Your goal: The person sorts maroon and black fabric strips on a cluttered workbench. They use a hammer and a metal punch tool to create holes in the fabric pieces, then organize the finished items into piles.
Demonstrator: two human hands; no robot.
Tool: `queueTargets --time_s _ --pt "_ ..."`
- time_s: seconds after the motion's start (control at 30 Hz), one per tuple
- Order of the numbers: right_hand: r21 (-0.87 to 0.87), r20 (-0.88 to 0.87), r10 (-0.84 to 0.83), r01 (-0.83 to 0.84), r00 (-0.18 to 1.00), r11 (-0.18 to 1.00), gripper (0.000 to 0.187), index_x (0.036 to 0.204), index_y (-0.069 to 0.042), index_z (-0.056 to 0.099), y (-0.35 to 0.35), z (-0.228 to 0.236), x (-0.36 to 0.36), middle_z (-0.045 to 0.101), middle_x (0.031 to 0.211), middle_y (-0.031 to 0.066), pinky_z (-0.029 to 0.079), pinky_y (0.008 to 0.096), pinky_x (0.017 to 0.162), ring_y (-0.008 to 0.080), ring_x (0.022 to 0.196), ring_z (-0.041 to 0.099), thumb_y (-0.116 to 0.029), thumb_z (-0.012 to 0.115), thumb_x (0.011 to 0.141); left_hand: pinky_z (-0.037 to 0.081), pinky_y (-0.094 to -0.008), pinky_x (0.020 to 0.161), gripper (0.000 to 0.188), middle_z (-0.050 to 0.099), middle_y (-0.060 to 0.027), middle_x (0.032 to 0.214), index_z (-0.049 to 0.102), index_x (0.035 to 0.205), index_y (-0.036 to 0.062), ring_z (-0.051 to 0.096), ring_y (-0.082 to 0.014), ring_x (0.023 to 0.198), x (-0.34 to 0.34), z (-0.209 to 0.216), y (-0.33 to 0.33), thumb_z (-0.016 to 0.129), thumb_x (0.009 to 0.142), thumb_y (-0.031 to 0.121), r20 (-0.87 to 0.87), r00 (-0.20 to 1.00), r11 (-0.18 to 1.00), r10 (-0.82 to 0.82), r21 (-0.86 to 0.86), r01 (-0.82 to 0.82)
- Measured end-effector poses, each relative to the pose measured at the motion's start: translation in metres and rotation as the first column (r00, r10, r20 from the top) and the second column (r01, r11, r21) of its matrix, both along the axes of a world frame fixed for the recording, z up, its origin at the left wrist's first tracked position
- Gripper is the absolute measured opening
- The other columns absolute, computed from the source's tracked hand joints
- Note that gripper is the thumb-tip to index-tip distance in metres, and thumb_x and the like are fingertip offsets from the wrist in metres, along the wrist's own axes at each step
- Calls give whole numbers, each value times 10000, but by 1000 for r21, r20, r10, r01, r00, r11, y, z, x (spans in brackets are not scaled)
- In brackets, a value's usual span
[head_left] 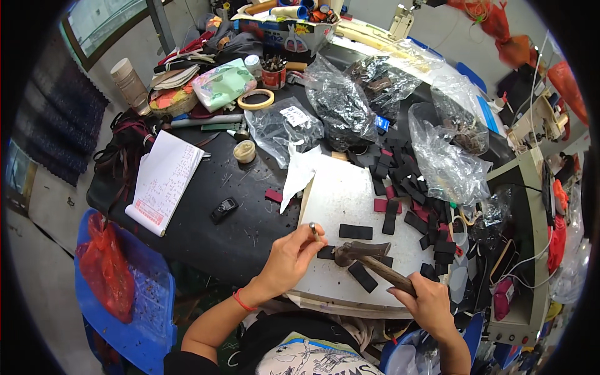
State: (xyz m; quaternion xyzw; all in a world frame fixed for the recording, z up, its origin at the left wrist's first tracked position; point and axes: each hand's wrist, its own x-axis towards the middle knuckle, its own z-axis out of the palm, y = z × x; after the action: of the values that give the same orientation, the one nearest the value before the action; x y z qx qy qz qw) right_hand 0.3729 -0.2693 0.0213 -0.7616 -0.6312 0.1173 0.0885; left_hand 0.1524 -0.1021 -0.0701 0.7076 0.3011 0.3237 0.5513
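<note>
My left hand (284,259) pinches a short metal rod, like a punch (314,230), between thumb and fingers, above the left part of the white board (334,187). My right hand (431,303) is wrapped round the wooden handle of a hammer (386,272). The hammer's dark metal head is over the board, just right of the punch. Beneath and around the head lie short black strips (325,252), partly covered by it. Another black strip (355,232) lies flat behind the hammer, and one more (362,277) lies slanted in front of it.
Black and maroon strips (409,184) are heaped along the board's right side. Clear plastic bags (340,103) stand behind. To the left are a notepad (165,178), a small black device (224,210), a round jar (244,151) and a tape roll (256,99). A blue chair (150,306) stands beside the table.
</note>
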Motion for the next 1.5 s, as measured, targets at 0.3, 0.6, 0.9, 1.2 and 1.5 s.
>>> queueTargets --time_s 0.3,0.6,0.9,1.2,1.5 --pt "252 -531 -239 421 813 871 141 750 2 546 8 56 7 539 528 42 400 256 475 90 476 517 -61 670 731 529 -284 699 155 648 -129 912 529 1043 2 676 -212 807 2 3 -4 569 893 -3 -3 1000 982 30 186 -29" --pt "47 -104 9 -4 995 999 294 778 -16 539 19 31 0 555 547 128 425 357 458 278 471 561 -233 736 791 503 -408 558 221 604 -194 846 485 1064 4 617 -396 739 3 8 -11 553 855 -23 -170 985 895 35 444 45" --pt "83 -119 -104 115 987 990 298 749 -28 545 -8 4 2 522 554 128 398 365 484 293 479 521 -244 748 774 538 -264 766 240 662 -148 930 445 1140 -31 666 -176 890 -2 7 13 529 934 58 52 997 967 -55 -247 66" --pt "134 -162 -134 156 978 979 269 763 -26 551 -1 9 1 526 552 119 395 343 479 276 475 527 -205 751 766 540 -327 707 152 666 -166 902 491 1055 -23 686 -272 853 -6 10 7 522 923 45 33 992 992 -122 49 120" --pt "212 -271 -88 149 959 966 283 750 -31 524 10 42 -1 551 544 109 426 333 456 212 456 552 -217 734 789 503 -439 645 118 618 -199 830 505 974 -6 614 -394 797 1 19 -2 553 880 46 -137 980 893 -146 407 190"
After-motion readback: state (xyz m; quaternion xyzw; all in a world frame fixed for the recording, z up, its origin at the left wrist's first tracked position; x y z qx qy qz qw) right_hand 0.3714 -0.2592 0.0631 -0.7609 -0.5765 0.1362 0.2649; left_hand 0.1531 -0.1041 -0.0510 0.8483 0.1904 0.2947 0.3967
